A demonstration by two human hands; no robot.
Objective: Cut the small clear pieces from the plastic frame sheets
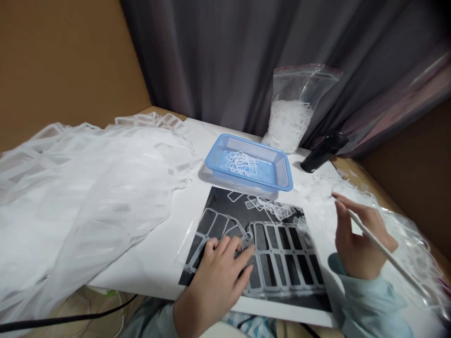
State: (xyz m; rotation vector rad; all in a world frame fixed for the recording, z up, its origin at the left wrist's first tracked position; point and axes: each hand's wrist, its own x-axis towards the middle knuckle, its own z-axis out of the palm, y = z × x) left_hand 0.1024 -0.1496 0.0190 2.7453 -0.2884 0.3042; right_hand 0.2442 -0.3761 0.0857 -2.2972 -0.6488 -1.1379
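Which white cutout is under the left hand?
The large lattice on the black sheet, under the left hand; the others, as in the blue basket and zip bag, are small and loose.

A wooden desk (pixel 165 111) is carrying a white board (pixel 148 267). On the board, a white netted sheet (pixel 88 202) is sprawling across the left side, a blue plastic basket (pixel 248 162) and a zip bag (pixel 291 112) of white scraps are sitting far, a black cylinder (pixel 324 151) is lying far right, and a black mat (pixel 218 199) is lying near.
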